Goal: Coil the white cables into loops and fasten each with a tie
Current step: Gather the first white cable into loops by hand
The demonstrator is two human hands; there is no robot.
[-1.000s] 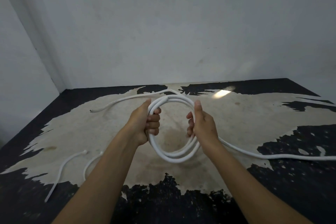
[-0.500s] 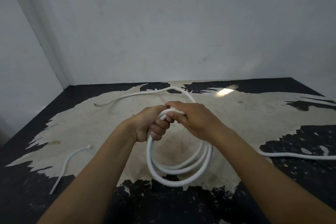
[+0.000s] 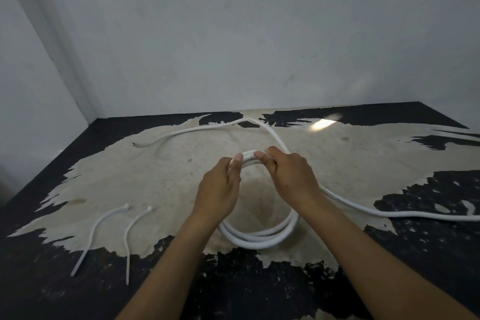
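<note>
At lower left I see two white ties [image 3: 94, 231] on the worn surface [image 3: 337, 158]. At centre the left hand [image 3: 218, 189] grips the top of the white cable coil [image 3: 257, 240]. The right hand [image 3: 291, 174] clasps it just beside, and the loose cable [image 3: 389, 213] trails off right.

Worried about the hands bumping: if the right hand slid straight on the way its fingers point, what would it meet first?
Likely the left hand, gripping the top of the coil just beyond the right hand; depth between them is unclear.
</note>
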